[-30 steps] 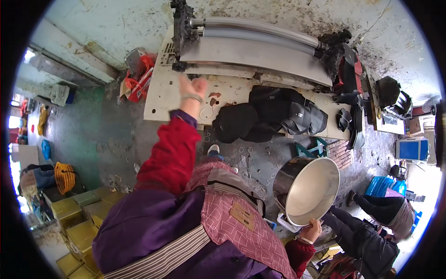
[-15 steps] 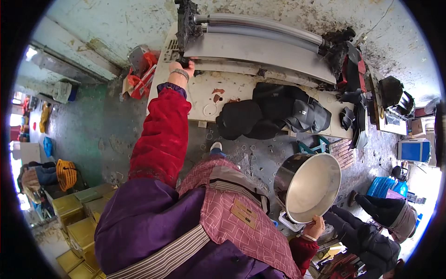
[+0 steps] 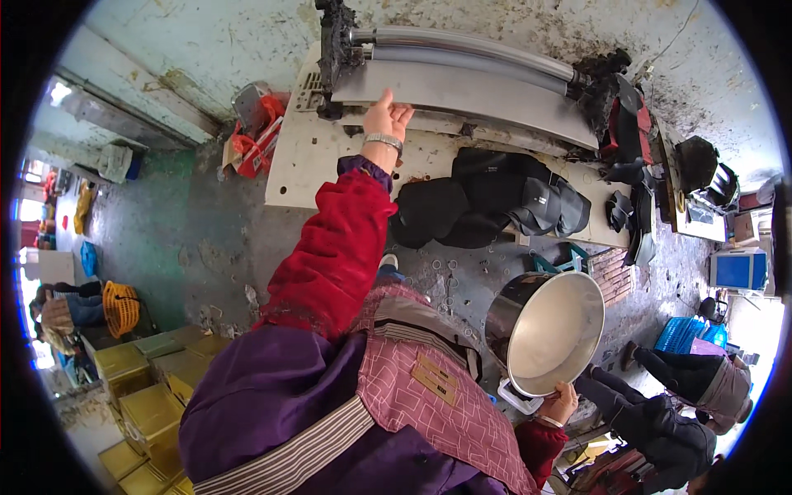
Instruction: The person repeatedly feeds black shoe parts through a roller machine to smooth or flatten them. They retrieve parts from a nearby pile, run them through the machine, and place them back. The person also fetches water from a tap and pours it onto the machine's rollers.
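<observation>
My left hand (image 3: pixel 389 120) reaches forward, palm partly up with its fingers apart and nothing in it. Just beyond its fingertips slopes the flat metal plate (image 3: pixel 470 95) of a roller machine (image 3: pixel 462 41), whose ends are caked in dark grime. Whether the fingers touch the plate's front edge, I cannot tell. Low on the right, my right hand (image 3: pixel 561 403) grips the rim of a large metal pot (image 3: pixel 557 334), tilted so its bare inside shows. Black cut sheets (image 3: pixel 495 194) lie piled on the white table (image 3: pixel 301 177), right of my left hand.
A box with red plastic (image 3: pixel 257 136) stands left of the table. Gold-coloured tins (image 3: pixel 153 412) are stacked at lower left. Near the pot are a wooden slatted piece (image 3: pixel 613 276) and a teal stool (image 3: pixel 565 257). Other people (image 3: pixel 660 433) are at right and far left (image 3: pixel 70 309).
My left hand has left the machine's left end and moved right along its plate, fingers now spread. My right hand and the pot have hardly moved.
</observation>
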{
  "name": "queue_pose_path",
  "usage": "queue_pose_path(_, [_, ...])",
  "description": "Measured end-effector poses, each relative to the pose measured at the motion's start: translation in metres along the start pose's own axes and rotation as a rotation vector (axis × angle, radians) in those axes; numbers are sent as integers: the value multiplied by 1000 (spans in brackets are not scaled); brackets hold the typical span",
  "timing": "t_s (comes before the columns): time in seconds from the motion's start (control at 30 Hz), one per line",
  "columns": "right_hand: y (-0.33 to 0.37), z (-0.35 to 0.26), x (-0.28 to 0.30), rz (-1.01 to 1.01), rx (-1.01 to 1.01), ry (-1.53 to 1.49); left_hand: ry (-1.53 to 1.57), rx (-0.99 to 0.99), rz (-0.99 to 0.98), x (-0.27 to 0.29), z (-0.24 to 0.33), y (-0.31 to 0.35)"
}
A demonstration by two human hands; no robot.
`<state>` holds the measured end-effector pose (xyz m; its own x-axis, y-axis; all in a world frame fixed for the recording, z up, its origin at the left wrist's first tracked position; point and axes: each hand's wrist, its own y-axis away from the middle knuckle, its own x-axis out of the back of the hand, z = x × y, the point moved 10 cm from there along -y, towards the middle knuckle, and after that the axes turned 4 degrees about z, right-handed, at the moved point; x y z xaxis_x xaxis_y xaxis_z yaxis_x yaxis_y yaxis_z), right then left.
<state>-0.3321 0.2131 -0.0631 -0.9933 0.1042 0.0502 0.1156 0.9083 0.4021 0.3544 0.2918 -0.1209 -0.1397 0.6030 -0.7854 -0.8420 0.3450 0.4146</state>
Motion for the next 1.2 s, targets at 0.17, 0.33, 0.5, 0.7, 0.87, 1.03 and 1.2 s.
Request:
queue_pose_path(0.17, [8, -3, -13, -4, -42, 15, 94, 7, -123, 7, -2, -4])
queue_pose_path(0.33, [5, 1, 1, 44, -39, 44, 308, -45, 246, 79, 74, -5])
queue_pose_path(0.5, [4, -7, -11, 51, -36, 57, -506, -466, 271, 77, 131, -25])
queue_pose_path(0.7, [10, -12, -19, 1, -56, 100, -2150, -1289, 304, 55, 131, -29])
queue_pose_path(0.87, [-3, 6, 1, -32, -15, 60, -350, -431, 156, 77, 115, -12])
queue_pose_path(1.03, [-11, 16, 5, -66, -79, 78, -130, -92, 82, 86, 108, -14])
queue_pose_path(1.2, [-7, 11, -11, -119, -86, 99, -72, -17, 123, 81, 110, -15])
